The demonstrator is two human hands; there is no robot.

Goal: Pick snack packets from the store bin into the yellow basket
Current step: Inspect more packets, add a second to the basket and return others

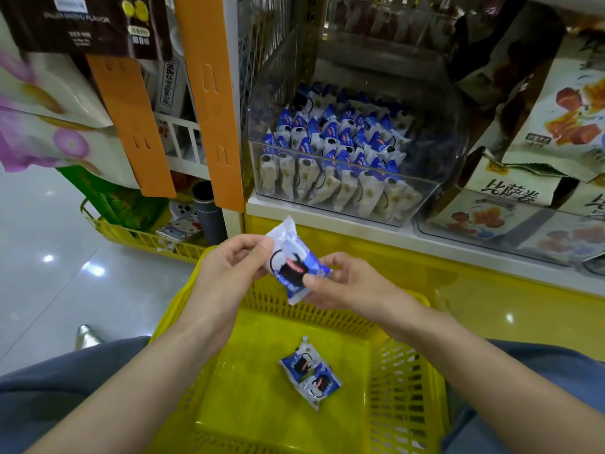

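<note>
Snack packet (292, 262), pinched by left hand (229, 263) and right hand (348, 285): likely light, slippery; best taken at sealed ends.

Glossy pale tile floor (42, 290) at L shows bright glare spots, w/ a white shelf (327, 217) on a shiny yellow base (491, 283) straight ahead, two orange slotted uprights (209, 103) beside a wire-mesh panel (262, 44), big printed bags (563, 119) stacked at R, flower-print bags (49, 126) top L.
</note>
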